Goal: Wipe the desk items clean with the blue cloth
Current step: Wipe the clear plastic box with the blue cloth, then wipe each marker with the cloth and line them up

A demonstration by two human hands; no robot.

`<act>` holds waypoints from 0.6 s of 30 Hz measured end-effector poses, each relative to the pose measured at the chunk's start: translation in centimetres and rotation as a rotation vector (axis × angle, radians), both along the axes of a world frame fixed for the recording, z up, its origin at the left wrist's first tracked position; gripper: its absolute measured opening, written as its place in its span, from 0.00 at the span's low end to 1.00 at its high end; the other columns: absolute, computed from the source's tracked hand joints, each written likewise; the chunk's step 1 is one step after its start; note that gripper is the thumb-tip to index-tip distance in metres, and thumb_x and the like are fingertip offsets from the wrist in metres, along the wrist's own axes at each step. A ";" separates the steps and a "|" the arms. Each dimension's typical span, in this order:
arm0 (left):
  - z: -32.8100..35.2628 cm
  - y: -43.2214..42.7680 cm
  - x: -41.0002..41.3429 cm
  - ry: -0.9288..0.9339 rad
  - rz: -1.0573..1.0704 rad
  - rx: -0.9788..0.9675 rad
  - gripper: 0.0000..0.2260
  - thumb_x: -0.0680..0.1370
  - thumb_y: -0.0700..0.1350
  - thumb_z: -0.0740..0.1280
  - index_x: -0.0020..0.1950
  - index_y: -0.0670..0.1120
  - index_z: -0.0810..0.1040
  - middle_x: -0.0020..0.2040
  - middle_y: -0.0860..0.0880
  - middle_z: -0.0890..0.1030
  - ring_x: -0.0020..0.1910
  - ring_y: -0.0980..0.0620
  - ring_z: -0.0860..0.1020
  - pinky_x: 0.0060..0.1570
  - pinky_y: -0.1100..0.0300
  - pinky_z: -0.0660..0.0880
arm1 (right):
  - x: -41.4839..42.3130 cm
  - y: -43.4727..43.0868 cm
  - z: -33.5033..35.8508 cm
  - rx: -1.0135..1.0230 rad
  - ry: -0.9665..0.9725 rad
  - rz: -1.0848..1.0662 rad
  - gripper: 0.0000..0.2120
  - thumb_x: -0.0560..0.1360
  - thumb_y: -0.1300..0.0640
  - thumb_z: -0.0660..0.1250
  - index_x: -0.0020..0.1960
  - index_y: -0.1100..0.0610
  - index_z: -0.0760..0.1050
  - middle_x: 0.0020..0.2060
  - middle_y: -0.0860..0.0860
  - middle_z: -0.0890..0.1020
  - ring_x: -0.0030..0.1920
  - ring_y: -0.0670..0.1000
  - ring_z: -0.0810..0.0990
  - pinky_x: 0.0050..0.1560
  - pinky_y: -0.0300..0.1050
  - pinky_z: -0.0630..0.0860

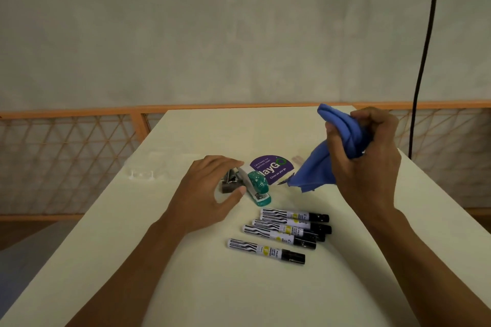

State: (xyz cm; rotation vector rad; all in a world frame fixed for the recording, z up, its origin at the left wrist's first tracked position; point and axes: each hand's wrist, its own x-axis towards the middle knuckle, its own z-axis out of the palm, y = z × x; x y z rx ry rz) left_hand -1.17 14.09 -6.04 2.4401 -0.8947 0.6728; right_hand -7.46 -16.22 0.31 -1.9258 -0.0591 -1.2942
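My right hand grips the bunched blue cloth above the desk at the right, and the cloth's loose end hangs down toward the desk. My left hand arches over a grey metal piece and the back of a teal and white stapler. Its thumb tip lies beside the stapler and its fingers curve loosely, with no firm hold visible. Several black-capped markers lie side by side in front of the stapler.
A purple and white printed card lies flat behind the stapler. A clear plastic tray sits at the left edge of the white desk. An orange mesh railing runs behind, and a black cable hangs at the right.
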 end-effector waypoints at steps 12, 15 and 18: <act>0.6 0.5 2.1 0.140 0.056 -0.067 0.18 0.84 0.48 0.70 0.74 0.56 0.77 0.68 0.63 0.78 0.70 0.58 0.72 0.68 0.60 0.67 | 0.5 -0.8 0.2 -0.070 0.033 0.050 0.08 0.89 0.52 0.60 0.65 0.45 0.75 0.53 0.42 0.81 0.50 0.44 0.80 0.52 0.43 0.76; 1.8 0.4 3.0 0.215 0.011 0.008 0.16 0.86 0.47 0.67 0.73 0.59 0.77 0.68 0.62 0.79 0.69 0.57 0.73 0.68 0.53 0.73 | 0.5 -1.4 0.2 -0.024 0.097 0.139 0.10 0.89 0.54 0.58 0.62 0.42 0.74 0.48 0.38 0.82 0.50 0.42 0.81 0.54 0.38 0.74; 3.3 -0.6 3.9 0.261 0.004 0.146 0.17 0.86 0.44 0.66 0.73 0.60 0.77 0.70 0.59 0.78 0.70 0.57 0.72 0.68 0.58 0.71 | 0.4 -1.6 0.2 0.045 0.150 0.195 0.08 0.88 0.51 0.57 0.58 0.41 0.73 0.43 0.36 0.81 0.47 0.42 0.81 0.52 0.43 0.74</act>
